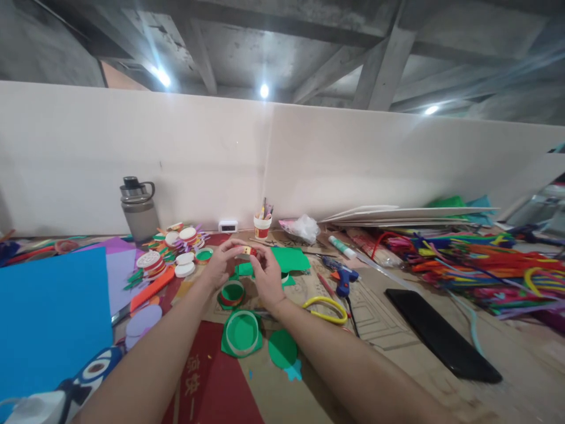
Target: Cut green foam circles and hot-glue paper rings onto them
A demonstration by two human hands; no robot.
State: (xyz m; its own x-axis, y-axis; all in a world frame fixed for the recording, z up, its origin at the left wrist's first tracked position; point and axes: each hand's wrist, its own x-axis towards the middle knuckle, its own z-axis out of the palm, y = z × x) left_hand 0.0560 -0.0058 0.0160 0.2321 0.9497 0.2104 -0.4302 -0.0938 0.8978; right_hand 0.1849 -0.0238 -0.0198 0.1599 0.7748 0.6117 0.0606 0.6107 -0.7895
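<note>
My left hand (224, 262) and my right hand (268, 275) meet over the middle of the table, fingers closed round a small printed paper cup piece (248, 251). Its side is yellow and red, and my fingers hide much of it. Just below my hands lies a green-bottomed ring (232, 292). Nearer to me, a white ring (242, 333) rests on a green foam sheet with cut corners. A green disc (282, 348) partly overlaps a light-blue star-shaped piece (293, 370). Behind my right hand is a larger green sheet (291, 259).
To the right are a blue glue gun (346, 281), yellow-handled scissors (327, 310), a black phone (441, 334) and piled coloured pipe cleaners (481, 265). A blue sheet (53, 318), an orange utility knife (152, 288) and a bottle (138, 213) stand or lie left. A pen cup (262, 227) is behind.
</note>
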